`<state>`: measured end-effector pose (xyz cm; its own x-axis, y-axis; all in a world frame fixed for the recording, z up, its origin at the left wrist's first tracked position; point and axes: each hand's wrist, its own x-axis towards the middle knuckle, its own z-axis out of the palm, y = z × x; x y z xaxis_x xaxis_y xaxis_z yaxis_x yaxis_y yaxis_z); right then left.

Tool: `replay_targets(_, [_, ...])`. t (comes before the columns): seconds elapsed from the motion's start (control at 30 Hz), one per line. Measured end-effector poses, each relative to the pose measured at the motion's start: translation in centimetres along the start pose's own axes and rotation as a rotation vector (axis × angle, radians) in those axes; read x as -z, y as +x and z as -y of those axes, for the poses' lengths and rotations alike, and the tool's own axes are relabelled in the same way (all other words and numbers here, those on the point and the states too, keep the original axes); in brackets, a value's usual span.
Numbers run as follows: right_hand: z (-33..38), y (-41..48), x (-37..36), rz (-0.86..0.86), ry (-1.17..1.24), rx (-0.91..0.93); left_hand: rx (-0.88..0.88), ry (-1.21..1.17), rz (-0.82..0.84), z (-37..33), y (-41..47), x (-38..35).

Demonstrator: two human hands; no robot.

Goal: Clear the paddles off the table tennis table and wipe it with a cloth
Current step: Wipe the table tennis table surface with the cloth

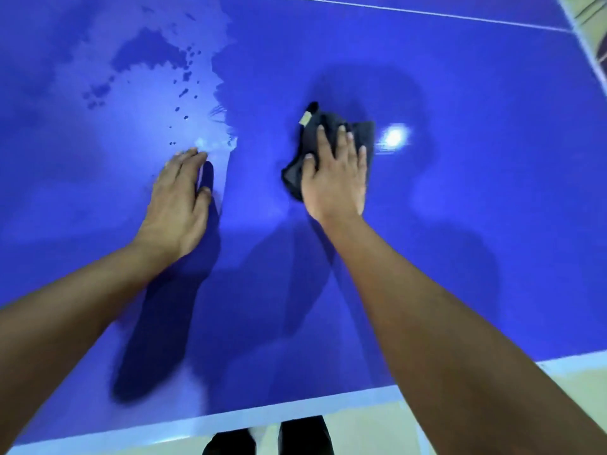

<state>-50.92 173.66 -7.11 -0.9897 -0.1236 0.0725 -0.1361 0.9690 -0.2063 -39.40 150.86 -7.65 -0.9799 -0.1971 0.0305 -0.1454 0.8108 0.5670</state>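
Dark, soft crumpled cloth looks limp and light; right hand presses it with flat fingers; left hand rests flat, fingers straight, on glossy blue table; best held under the palm

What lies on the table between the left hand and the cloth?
Only bare blue tabletop, shadowed, separates the left hand from the dark cloth in the head view.

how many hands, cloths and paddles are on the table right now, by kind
hands: 2, the left hand flat on the blue table, the right hand pressing on the cloth
cloths: 1, a dark cloth under the right hand
paddles: 0 in view
total: 3
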Motion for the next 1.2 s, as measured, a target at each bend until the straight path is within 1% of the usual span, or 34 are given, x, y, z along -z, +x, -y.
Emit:
replay_targets(0.07, [4.3,-2.4,-0.8,0.002,0.006,0.121,-0.020,0.029,0.001,-0.1,-2.7,0.7])
replay_targets(0.1, [6.2,-3.6,-1.2,0.007,0.010,0.173,-0.025,0.066,-0.024,-0.3,-5.1,1.0])
replay_targets(0.2, [9.2,-5.8,-1.8,0.051,0.020,0.265,0.022,0.149,-0.095,-2.2,-13.9,0.8])
replay_targets(0.3, [8.9,-5.7,-1.4,0.102,0.041,0.301,0.058,0.197,-0.073,-3.8,-21.0,-0.1])
replay_targets(0.4, [5.9,-5.6,-0.4,0.097,0.103,0.322,0.094,0.267,-0.052,-3.5,-23.4,-1.0])
replay_targets(0.47, [1.4,-5.4,0.3,0.068,0.109,0.260,0.112,0.294,-0.059,-3.4,-23.2,-1.3])
replay_targets(0.57, [-8.1,-5.5,2.2,0.029,0.065,0.107,0.118,0.296,-0.066,-3.5,-23.3,-1.3])
replay_targets(0.63, [-14.7,-5.7,3.7,-0.005,0.063,-0.014,0.124,0.296,-0.079,-3.7,-23.4,-1.5])
replay_targets(0.7, [-20.7,-6.3,5.2,-0.006,0.045,-0.174,0.127,0.302,-0.086,-3.7,-23.5,-1.6])
replay_targets(0.77, [-24.7,-6.9,6.6,0.001,0.032,-0.341,0.111,0.308,-0.100,-3.6,-23.3,-1.7])
replay_targets(0.83, [-26.2,-7.3,7.3,0.003,0.037,-0.437,0.094,0.310,-0.112,-3.5,-23.4,-1.8])
replay_targets(0.93, [-24.8,-7.3,7.0,-0.009,0.017,-0.475,0.087,0.307,-0.138,-3.7,-23.4,-1.8])
replay_targets(1.0, [-21.4,-7.7,6.3,-0.010,0.008,-0.427,0.086,0.316,-0.148,-3.8,-23.4,-1.9])
replay_targets(1.07, [-15.8,-9.0,4.8,-0.009,0.003,-0.273,0.075,0.332,-0.151,-3.6,-23.4,-2.0])
replay_targets(1.2, [-2.3,-13.6,2.0,0.017,0.035,0.100,0.070,0.335,-0.158,-3.1,-23.4,-2.0])
